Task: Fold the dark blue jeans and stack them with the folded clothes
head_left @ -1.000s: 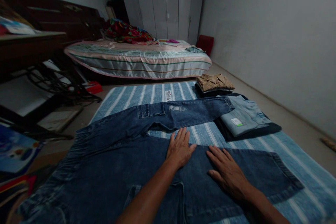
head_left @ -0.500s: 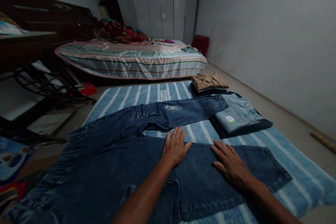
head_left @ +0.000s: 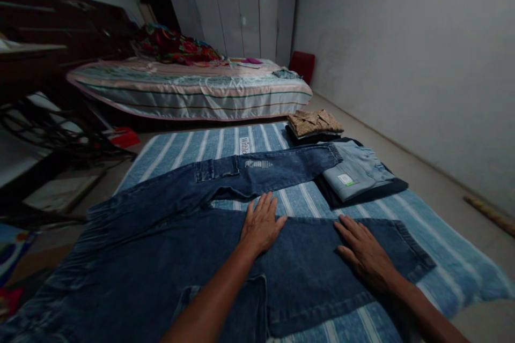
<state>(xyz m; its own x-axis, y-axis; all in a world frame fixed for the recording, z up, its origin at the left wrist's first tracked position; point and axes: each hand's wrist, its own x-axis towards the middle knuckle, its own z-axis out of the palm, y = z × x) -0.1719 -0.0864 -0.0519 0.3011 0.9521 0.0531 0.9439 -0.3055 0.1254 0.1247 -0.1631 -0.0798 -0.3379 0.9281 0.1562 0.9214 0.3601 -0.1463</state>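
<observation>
Dark blue jeans with cargo pockets lie spread out, waistband to the left and both legs pointing right. My left hand rests flat on the near leg, close to its inner edge. Further along the same leg, towards the cuff, lies my right hand, palm down with fingers stretched out. Neither hand grips the cloth. The far leg has a torn, pale patch, and its elastic cuff reaches a folded light blue pair of jeans with a white and green label.
Beneath everything is a blue striped bed cover. A folded tan patterned garment sits on dark clothes at the back right. Beyond stands a second bed with a red floral blanket. A sewing machine stand is at left.
My right hand has slid slightly along the near leg towards the cuff. My left hand stays at about the same spot on the cloth. The view has shifted a little.
</observation>
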